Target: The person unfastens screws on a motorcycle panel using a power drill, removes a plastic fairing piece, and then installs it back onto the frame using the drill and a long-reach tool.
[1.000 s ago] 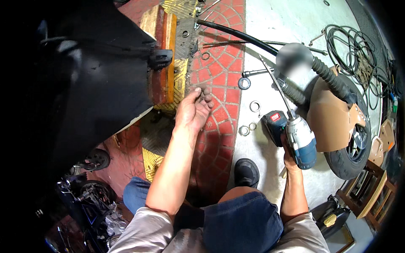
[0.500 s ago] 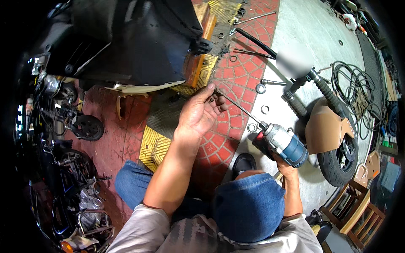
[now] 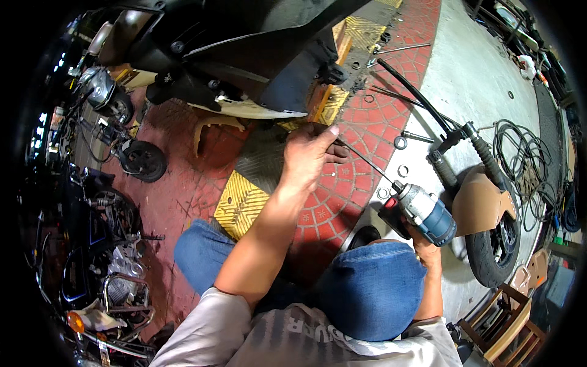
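Note:
My right hand [image 3: 423,240] is wrapped round the grip of a blue and silver cordless impact driver [image 3: 428,211], above the pale floor beside my knee. A long thin bit [image 3: 370,162] runs from its chuck up and left to my left hand [image 3: 310,153]. The left hand is closed around the bit's far end, thumb on top and fingers curled; what lies between those fingertips is hidden. Just beyond it, the black plastic body panel of a scooter [image 3: 269,73] hangs over the floor, with a cream-coloured strip [image 3: 257,110] along its lower edge.
On the right lies a front fork with a wheel [image 3: 492,244] and a tan fender [image 3: 483,199], near coiled black hose [image 3: 523,159]. Metal rings and a bolt [image 3: 419,136] lie on the floor. Motorcycles [image 3: 92,244] stand left; a wooden rack [image 3: 504,321] is at lower right.
My left hand has turned from palm-up to back-up, its fingers closing at the bit's end. The view has shifted, so the driver and panel appear further right.

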